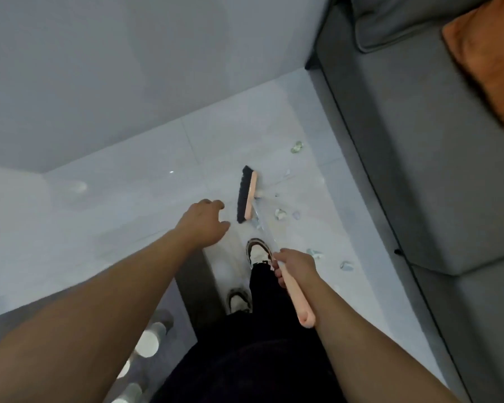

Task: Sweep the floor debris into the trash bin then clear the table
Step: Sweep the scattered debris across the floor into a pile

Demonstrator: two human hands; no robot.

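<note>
dim, cool even light | soft motion blur | glare spot on floor (171,171) | wide-angle edge stretch

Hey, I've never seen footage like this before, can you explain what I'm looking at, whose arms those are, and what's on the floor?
This is one picture from a camera worn on a person's head, looking down, so the arms are the wearer's own. The right hand grips the pink handle of a broom, whose dark bristles rest on the pale tiled floor. The left hand is open and holds nothing, stretched out near the broom head. Small pale scraps of debris lie scattered on the tiles to the right of the broom, toward a grey sofa with an orange cushion. The person's shoes show below.
</note>
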